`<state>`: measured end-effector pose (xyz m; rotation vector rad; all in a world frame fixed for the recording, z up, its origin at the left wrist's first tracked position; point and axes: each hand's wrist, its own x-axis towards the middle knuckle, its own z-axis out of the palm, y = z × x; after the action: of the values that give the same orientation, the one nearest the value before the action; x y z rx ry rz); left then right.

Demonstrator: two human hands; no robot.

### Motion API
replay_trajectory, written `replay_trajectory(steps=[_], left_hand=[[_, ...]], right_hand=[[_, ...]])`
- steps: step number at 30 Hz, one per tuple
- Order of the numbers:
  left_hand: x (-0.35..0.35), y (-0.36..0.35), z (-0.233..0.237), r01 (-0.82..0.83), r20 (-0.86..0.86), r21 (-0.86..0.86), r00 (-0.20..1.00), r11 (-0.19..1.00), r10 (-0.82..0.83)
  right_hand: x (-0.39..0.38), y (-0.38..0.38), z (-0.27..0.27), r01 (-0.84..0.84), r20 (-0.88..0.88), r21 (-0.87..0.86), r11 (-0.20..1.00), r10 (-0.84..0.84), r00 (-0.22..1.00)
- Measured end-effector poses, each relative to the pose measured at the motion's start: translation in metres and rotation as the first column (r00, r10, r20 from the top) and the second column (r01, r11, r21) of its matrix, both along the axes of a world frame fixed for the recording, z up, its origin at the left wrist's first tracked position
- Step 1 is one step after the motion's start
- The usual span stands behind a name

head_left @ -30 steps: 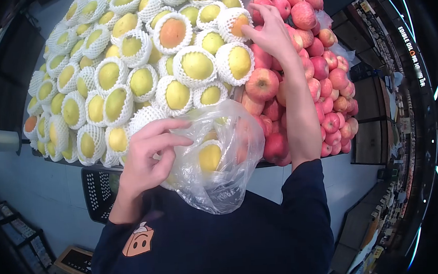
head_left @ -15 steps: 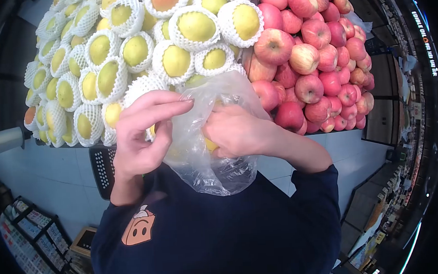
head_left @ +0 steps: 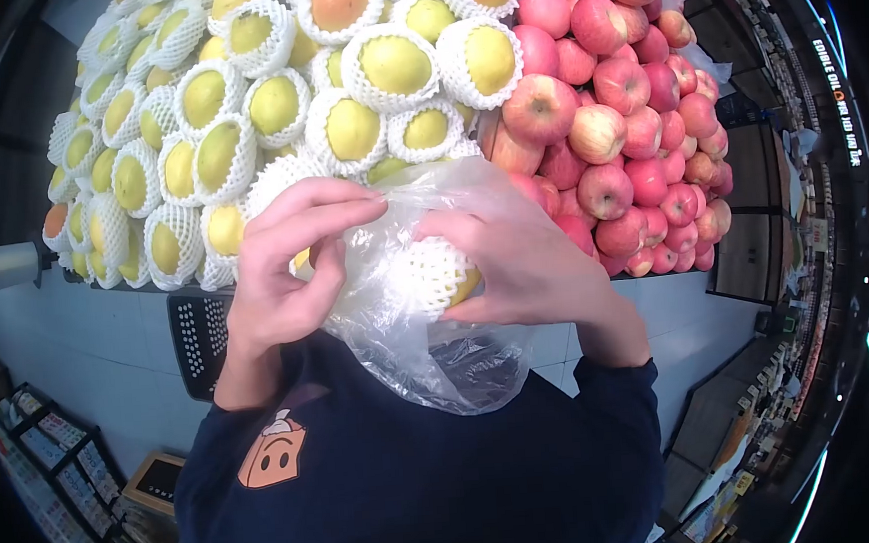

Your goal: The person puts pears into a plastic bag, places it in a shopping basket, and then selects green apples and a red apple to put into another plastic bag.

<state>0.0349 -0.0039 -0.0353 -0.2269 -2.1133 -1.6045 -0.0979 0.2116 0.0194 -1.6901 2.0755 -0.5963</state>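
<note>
A clear plastic bag (head_left: 409, 348) hangs in front of my chest. My left hand (head_left: 299, 260) pinches its left edge between thumb and fingers. At the bag's mouth, my right hand (head_left: 523, 261) grips a yellow-green fruit in a white foam net (head_left: 437, 276), thumb below and fingers above. The bag's film lies around the fruit. Just beyond the bag, rows of netted yellow fruit (head_left: 349, 129) are piled on the left, with red apples (head_left: 606, 192) heaped on the right.
A black perforated basket or stand (head_left: 198, 346) is below the display at left. Shelves with packages (head_left: 79, 472) stand at lower left. A grey cylindrical bar (head_left: 1, 268) juts in at the left edge. More shelving runs along the right side.
My right hand has shifted right and turned, and the netted fruit in its grip now shows. The bag's lower part has swung slightly down and to the right. My left hand stays nearly in place.
</note>
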Motion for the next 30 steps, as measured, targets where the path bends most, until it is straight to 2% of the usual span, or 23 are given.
replay_trajectory(steps=[1, 4, 5, 7, 8, 10, 12, 14, 16, 17, 20, 21, 22, 24, 28, 30], left_hand=[[-0.001, 0.0, 0.0, 0.005, -0.006, 0.003, 1.0, 1.0, -0.005], [-0.007, 0.001, -0.005, -0.029, -0.018, -0.02, 0.999, 0.999, 0.028], [-0.008, 0.002, -0.004, -0.046, 0.011, -0.036, 0.999, 0.998, 0.046], [-0.007, 0.006, -0.001, -0.082, 0.071, -0.069, 0.994, 0.994, 0.087], [-0.009, 0.008, 0.0, -0.099, 0.014, -0.061, 0.995, 0.993, 0.1], [-0.012, 0.013, 0.005, -0.127, -0.096, -0.043, 0.988, 0.991, 0.122], [-0.017, 0.009, 0.01, -0.072, -0.156, -0.191, 0.987, 0.979, 0.043], [-0.025, 0.012, 0.015, -0.023, -0.186, -0.308, 0.982, 0.951, -0.037], [-0.034, 0.011, 0.014, 0.059, -0.184, -0.413, 0.972, 0.909, -0.146], [-0.037, 0.01, 0.014, 0.106, -0.174, -0.463, 0.963, 0.88, -0.207], [-0.036, 0.002, 0.014, 0.175, -0.02, -0.223, 0.983, 0.959, -0.184], [-0.033, 0.008, 0.015, 0.102, 0.06, -0.025, 0.993, 0.994, -0.101], [-0.033, 0.01, 0.013, 0.104, 0.067, 0.138, 0.991, 0.985, -0.115], [-0.035, 0.014, 0.002, 0.094, 0.078, 0.45, 0.986, 0.888, -0.144], [-0.032, 0.009, 0.001, 0.018, 0.218, 0.354, 0.971, 0.935, -0.101], [-0.03, 0.012, 0.001, 0.016, 0.218, 0.305, 0.972, 0.952, -0.087]], right_hand=[[-0.002, 0.003, 0.004, 0.041, -0.015, -0.071, 0.997, -0.042, 0.999], [-0.01, 0.011, -0.011, 0.317, 0.374, -0.264, 0.911, -0.206, 0.904], [-0.011, 0.009, -0.026, 0.368, 0.599, -0.366, 0.855, -0.086, 0.796], [-0.016, 0.01, -0.031, 0.449, 0.836, -0.259, 0.855, -0.033, 0.547], [-0.018, 0.01, -0.034, 0.474, 0.919, -0.196, 0.858, -0.007, 0.393], [-0.019, 0.004, -0.043, 0.443, 0.952, -0.183, 0.878, 0.046, 0.303], [-0.014, 0.003, -0.045, 0.436, 0.977, -0.123, 0.891, 0.031, 0.213], [-0.015, 0.007, -0.046, 0.331, 0.999, 0.009, 0.944, -0.02, 0.028], [-0.014, 0.008, -0.044, 0.265, 0.997, 0.066, 0.962, -0.054, -0.051], [-0.011, 0.007, -0.041, 0.263, 0.998, 0.063, 0.963, -0.055, -0.039], [-0.013, 0.015, -0.059, 0.207, 0.985, -0.078, 0.975, 0.107, -0.133], [-0.013, 0.013, -0.057, 0.183, 0.965, -0.147, 0.972, 0.182, -0.189], [-0.012, 0.015, -0.052, 0.208, 0.993, -0.117, 0.971, 0.122, -0.01], [-0.01, 0.016, -0.037, 0.272, 0.942, -0.072, 0.96, -0.024, 0.334], [-0.005, 0.007, -0.037, 0.459, 0.881, -0.227, 0.859, -0.019, 0.472], [-0.001, -0.001, -0.039, 0.486, 0.849, -0.312, 0.816, 0.01, 0.528]])
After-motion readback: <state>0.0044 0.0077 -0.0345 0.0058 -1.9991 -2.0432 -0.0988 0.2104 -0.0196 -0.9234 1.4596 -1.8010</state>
